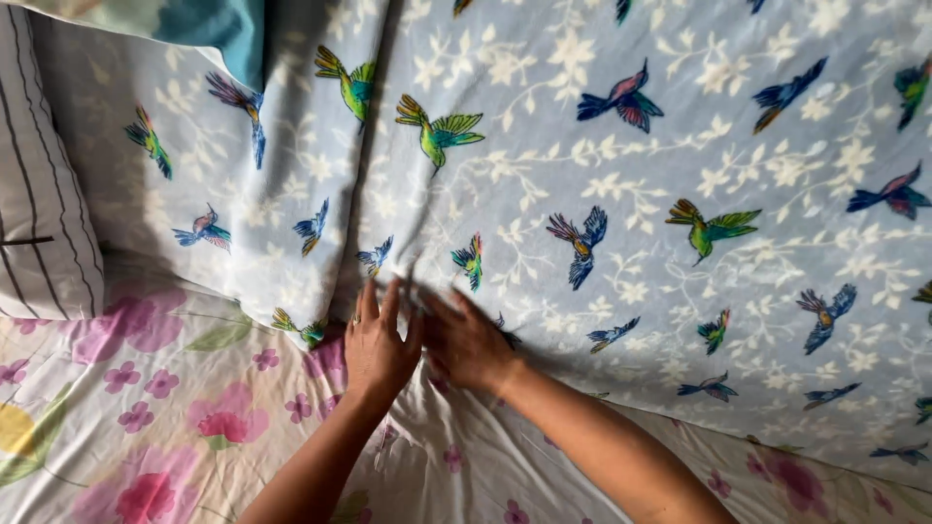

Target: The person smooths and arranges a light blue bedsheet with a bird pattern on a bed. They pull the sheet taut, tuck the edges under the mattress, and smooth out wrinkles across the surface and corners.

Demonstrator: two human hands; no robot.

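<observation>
**Two flat hands at the edge of a bird-print blanket**

The pale blue blanket [602, 194], printed with white sprigs and bright birds, is the largest thing in view; it spreads away from both hands, ahead of the fingertips and far out to the right. Its near edge runs on a slant, from just under the fingers down and away to the right, so the long run of that edge lies on the right hand's side. A deep fold climbs straight ahead from the fingertips toward the top of the view.

Beneath the wrists and forearms lies a white bedsheet [146, 427] with pink flowers, bare on the left and near side. A striped pillow [39, 194] sits well off to the left of the left hand, and a teal cushion corner [209, 29] far ahead and left.

The left hand [377, 344] lies palm down, fingers straight and close together, tips touching the blanket's edge at the foot of the fold. The right hand [466, 340] lies just beside it, nearly touching, also flat with fingers spread a little; its fingertips are blurred. Neither hand is closed on the cloth. Both are equally near the edge; open blanket lies to the right.
</observation>
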